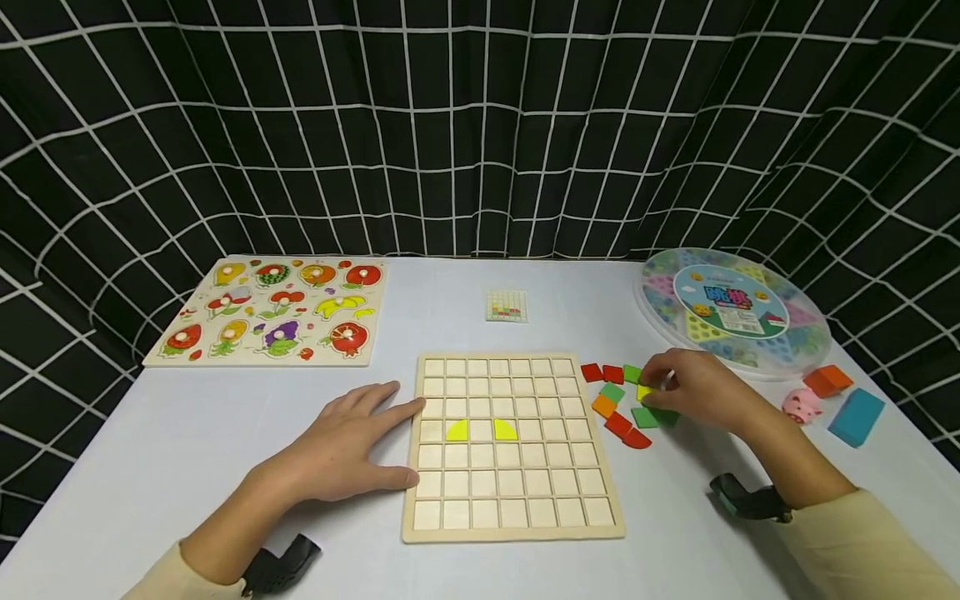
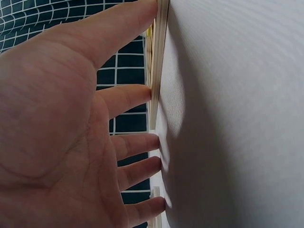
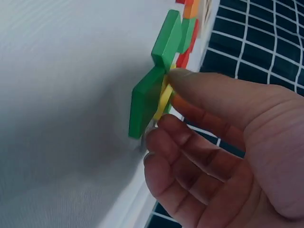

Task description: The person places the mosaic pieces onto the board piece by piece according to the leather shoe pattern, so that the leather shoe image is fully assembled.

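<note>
Right hand [image 1: 697,385] pinches yellow tile [image 1: 643,392].

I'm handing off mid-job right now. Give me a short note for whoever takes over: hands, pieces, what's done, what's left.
Left hand: flat and open, fingertips against the left edge of the wooden grid board.
Right hand: grip pinching a yellow tile in the loose tile pile just right of the board.
Done: two yellow quarter-round tiles sit in the board's fourth row.
Left: every other cell is empty; red, green and orange tiles lie loose. Small pattern card lies behind the board.
</note>
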The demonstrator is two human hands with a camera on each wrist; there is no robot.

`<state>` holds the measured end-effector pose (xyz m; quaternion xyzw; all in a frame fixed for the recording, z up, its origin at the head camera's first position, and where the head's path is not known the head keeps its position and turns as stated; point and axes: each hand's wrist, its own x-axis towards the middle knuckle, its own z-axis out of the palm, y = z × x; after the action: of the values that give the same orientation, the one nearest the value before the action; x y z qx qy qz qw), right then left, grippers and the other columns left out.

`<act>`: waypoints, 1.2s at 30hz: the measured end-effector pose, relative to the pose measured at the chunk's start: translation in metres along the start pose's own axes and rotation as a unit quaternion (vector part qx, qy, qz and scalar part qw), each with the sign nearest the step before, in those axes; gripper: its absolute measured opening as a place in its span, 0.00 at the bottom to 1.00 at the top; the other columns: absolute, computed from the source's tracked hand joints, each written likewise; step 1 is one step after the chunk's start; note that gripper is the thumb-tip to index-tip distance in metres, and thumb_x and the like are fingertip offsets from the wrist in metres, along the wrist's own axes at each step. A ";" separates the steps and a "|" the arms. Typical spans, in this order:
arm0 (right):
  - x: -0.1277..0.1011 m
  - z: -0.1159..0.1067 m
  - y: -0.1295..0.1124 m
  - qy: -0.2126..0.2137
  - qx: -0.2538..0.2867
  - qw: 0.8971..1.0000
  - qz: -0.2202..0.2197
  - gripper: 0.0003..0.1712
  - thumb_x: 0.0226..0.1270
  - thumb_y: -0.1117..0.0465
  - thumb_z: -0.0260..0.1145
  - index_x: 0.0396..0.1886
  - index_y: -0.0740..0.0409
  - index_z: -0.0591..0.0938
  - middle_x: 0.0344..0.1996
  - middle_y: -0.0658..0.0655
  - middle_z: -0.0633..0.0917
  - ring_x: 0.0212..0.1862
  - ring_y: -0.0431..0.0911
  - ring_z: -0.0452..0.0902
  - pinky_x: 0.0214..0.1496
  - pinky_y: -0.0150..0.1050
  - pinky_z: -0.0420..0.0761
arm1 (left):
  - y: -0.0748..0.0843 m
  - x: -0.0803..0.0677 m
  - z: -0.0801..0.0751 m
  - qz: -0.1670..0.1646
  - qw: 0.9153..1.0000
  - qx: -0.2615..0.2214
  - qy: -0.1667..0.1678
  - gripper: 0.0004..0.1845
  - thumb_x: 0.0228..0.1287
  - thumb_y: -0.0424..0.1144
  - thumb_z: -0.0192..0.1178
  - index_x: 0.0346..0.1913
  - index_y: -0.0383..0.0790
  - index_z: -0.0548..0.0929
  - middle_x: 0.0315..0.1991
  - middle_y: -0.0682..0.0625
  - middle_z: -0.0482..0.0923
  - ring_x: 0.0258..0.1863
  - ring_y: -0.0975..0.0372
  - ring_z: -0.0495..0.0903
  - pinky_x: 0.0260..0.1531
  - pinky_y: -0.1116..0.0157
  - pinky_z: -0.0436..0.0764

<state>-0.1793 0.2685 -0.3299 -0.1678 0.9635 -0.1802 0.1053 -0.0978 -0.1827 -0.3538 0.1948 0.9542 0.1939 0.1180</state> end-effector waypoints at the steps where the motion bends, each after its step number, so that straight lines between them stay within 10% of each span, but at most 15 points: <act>1: 0.000 0.001 0.000 0.001 -0.002 1.000 0.001 0.15 0.60 0.60 0.78 0.44 0.62 0.87 0.35 0.53 0.86 0.38 0.46 0.76 0.36 0.36 0.79 | 0.000 0.000 0.000 0.000 1.000 -0.001 0.000 0.46 0.57 0.67 0.69 0.78 0.60 0.68 0.81 0.42 0.57 0.80 0.42 0.55 0.74 0.35 0.57; 20: 0.009 -0.008 -0.020 -0.005 0.094 0.994 0.052 0.07 0.65 0.61 0.74 0.39 0.58 0.86 0.32 0.54 0.82 0.35 0.48 0.73 0.29 0.37 0.77 | -0.001 0.001 0.000 -0.003 1.000 -0.004 -0.004 0.46 0.57 0.66 0.70 0.79 0.60 0.67 0.81 0.43 0.56 0.80 0.43 0.54 0.75 0.36 0.56; 36: 0.030 0.029 -0.128 -0.116 0.291 0.947 -0.071 0.06 0.68 0.68 0.70 0.43 0.64 0.88 0.32 0.58 0.85 0.26 0.48 0.82 0.34 0.43 0.88 | 0.001 0.001 0.001 -0.010 1.000 0.000 -0.007 0.46 0.58 0.66 0.69 0.79 0.60 0.67 0.81 0.43 0.56 0.81 0.44 0.54 0.76 0.37 0.56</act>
<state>-0.1628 0.1362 -0.3122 -0.2178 0.8357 -0.4392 0.2474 -0.0984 -0.1815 -0.3546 0.1864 0.9552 0.1916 0.1270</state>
